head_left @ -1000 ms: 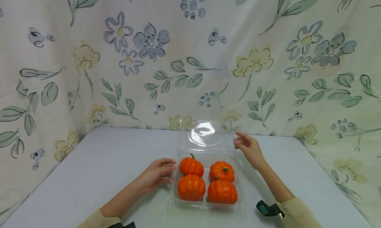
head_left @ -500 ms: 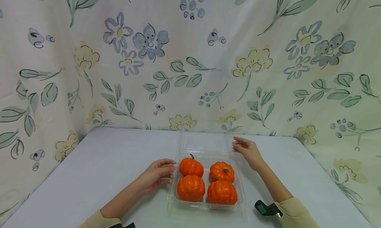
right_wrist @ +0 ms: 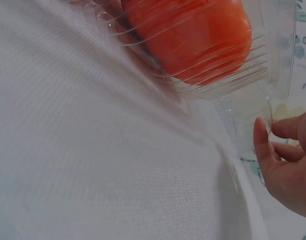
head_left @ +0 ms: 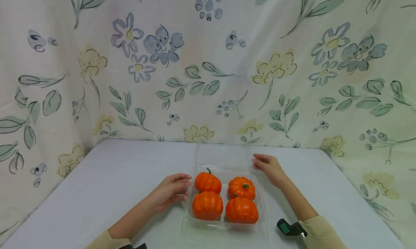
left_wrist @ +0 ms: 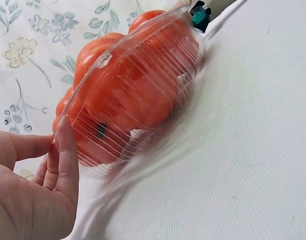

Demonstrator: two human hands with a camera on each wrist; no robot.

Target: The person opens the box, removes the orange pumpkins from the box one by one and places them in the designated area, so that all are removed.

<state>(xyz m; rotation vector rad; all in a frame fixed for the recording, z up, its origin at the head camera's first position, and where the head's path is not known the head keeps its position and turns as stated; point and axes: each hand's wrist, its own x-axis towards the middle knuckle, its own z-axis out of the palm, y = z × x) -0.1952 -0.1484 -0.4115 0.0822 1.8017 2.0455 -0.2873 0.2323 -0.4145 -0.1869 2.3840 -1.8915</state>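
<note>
A clear plastic clamshell container (head_left: 224, 225) stands on the table, its transparent lid (head_left: 222, 157) folded back on the far side. Several small orange pumpkins with green stems fill it; one pumpkin (head_left: 208, 205) sits front left, another pumpkin (head_left: 242, 210) front right. At the container's left side, my left hand (head_left: 169, 193) pinches the rim between thumb and fingers, as the left wrist view shows. My right hand (head_left: 271, 169) is at the lid's right edge. In the right wrist view its thumb and fingertips pinch that thin edge.
A white table (head_left: 136, 169) spreads around the container. Behind it hangs a floral curtain (head_left: 195, 79), which also runs along both sides. A black device with a green panel (head_left: 290, 228) is strapped near my right sleeve (head_left: 321, 232).
The lid has tipped farther back and down, and its bright glare is gone. My right hand has lowered slightly with it. My left hand and the pumpkins have stayed put.
</note>
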